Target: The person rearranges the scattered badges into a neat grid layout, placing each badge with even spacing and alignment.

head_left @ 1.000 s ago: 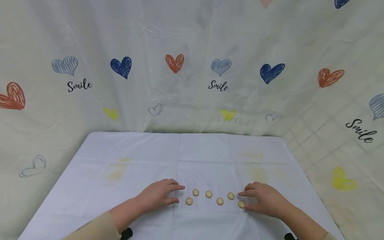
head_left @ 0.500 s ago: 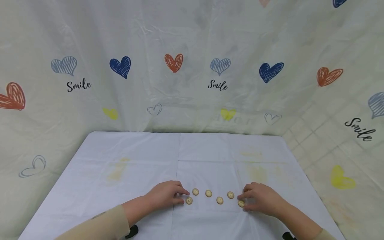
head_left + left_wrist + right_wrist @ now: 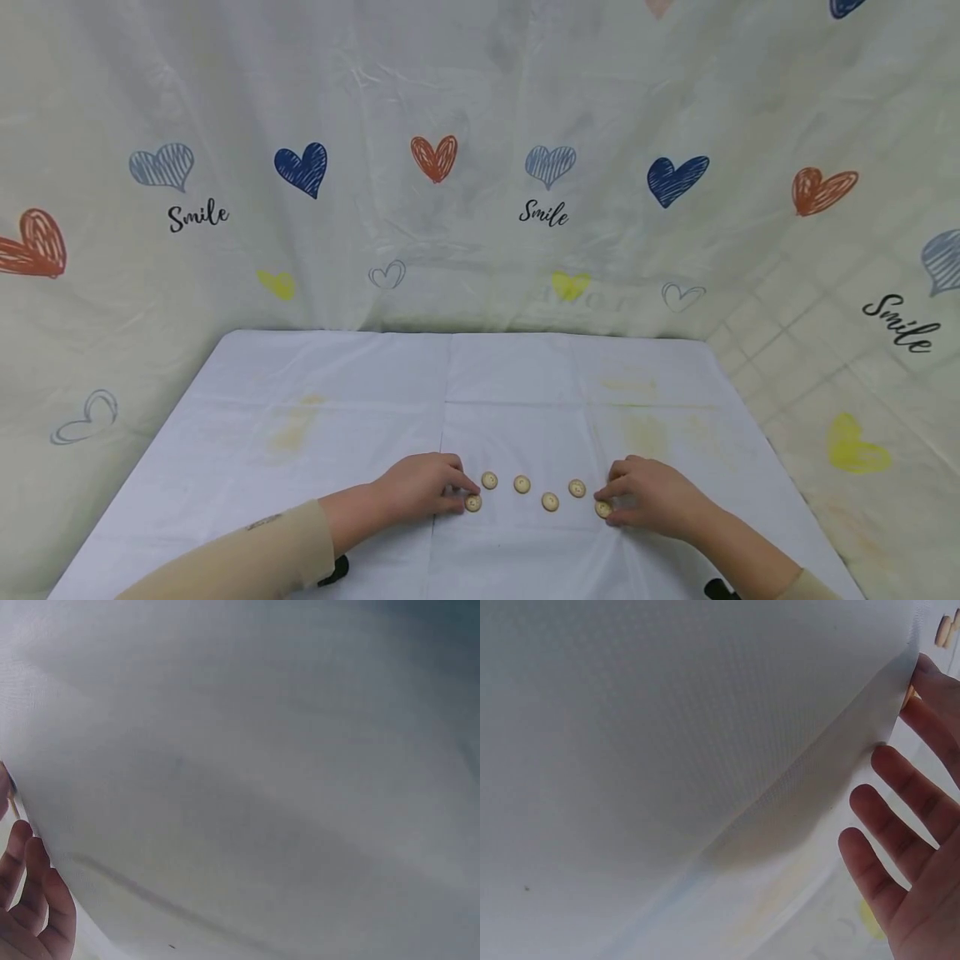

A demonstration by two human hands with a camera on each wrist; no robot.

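Observation:
Several round, pale wooden buttons lie on a white-covered table in the head view. With thumb and index finger, my left hand (image 3: 420,487) pinches the leftmost button (image 3: 472,503) at its edge. At the other end, the rightmost button (image 3: 602,508) is between the thumb and index finger of my right hand (image 3: 654,498). In the right wrist view, a sliver of that button (image 3: 908,696) shows between the fingertips, while the other fingers (image 3: 874,877) are spread. The left wrist view catches just the left fingers (image 3: 61,907) at its edge.
Between the hands lie more buttons: one upper left (image 3: 489,480), one beside it (image 3: 522,483), one lower (image 3: 550,502) and one near the right hand (image 3: 577,488). Behind the white tablecloth (image 3: 360,367) hangs a curtain (image 3: 480,100) printed with hearts.
My left hand has moved right to the leftmost button, and its thumb and index finger have closed at it. The right fingers have drawn in around the rightmost button. The buttons have stayed put.

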